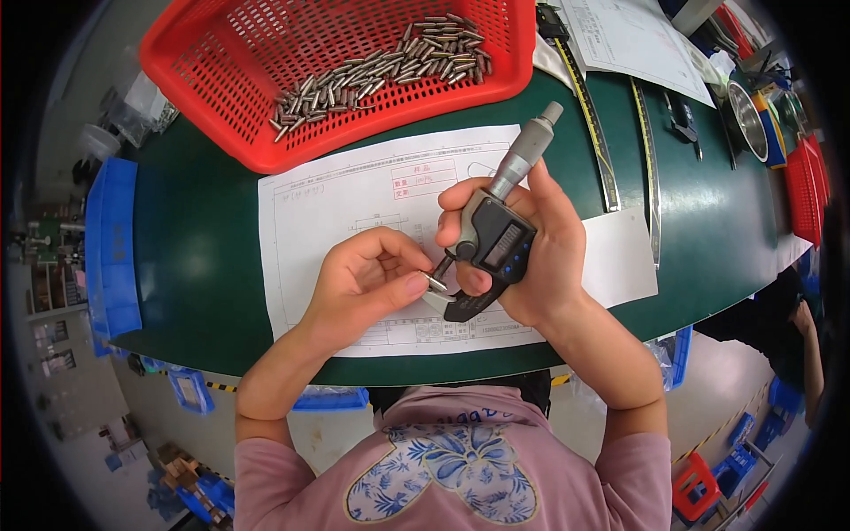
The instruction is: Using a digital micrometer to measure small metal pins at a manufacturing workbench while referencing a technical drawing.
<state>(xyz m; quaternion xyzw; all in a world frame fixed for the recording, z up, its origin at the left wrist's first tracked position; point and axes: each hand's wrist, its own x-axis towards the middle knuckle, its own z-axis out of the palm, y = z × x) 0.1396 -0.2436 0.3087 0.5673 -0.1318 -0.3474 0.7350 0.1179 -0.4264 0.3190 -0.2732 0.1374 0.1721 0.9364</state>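
Note:
My right hand (551,239) is wrapped around a digital micrometer (506,241), its thimble pointing up and away and its frame tilted toward me. Between finger and thumb, my left hand (363,288) pinches a small metal pin (433,281) at the micrometer's jaws. Whether both jaw faces touch the pin is too small to tell. Under both hands lies a printed drawing sheet (305,265) with a red stamped box. Beyond it, a red plastic basket (221,133) holds many similar loose metal pins (381,75).
The work stands on a green table (204,221). At right lie two steel rulers (595,133), a caliper (682,119), more paper (633,44) and a metal bowl (746,119). A blue bin (112,248) is at the left edge. Another person's arm (810,354) shows at far right.

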